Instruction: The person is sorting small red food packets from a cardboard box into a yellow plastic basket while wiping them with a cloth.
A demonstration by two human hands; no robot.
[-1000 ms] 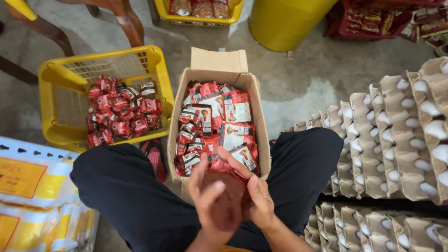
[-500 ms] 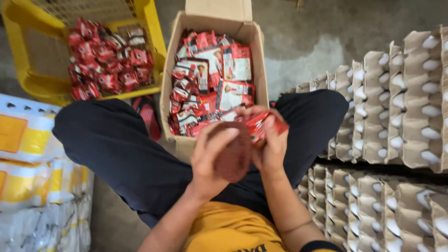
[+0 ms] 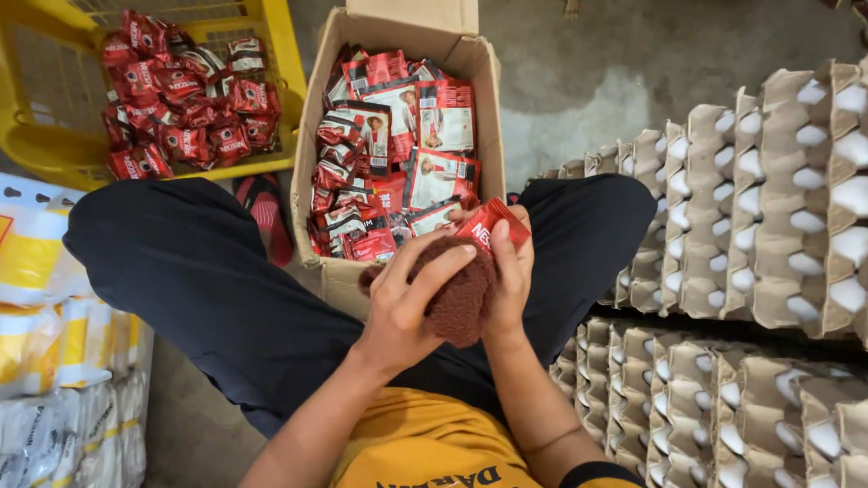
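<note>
A red sachet is held just above the near end of an open cardboard box, over the person's crossed legs. The right hand grasps it, fingers curled about its lower edge, so that only the upper part shows. The left hand presses a brown knitted cloth against the sachet, fingers spread and closed over the cloth. Judged from this pose, the sachet is being wiped; the step goes best if the right hand keeps the packet flat and firm while the cloth passes over each face, lightly enough not to crease the foil. The box holds many more red sachets lying loosely. To its left a yellow plastic basket contains a smaller heap of sachets. Stacked egg trays stand at the person's right; yellow-and-white packages lie at the left.
</note>
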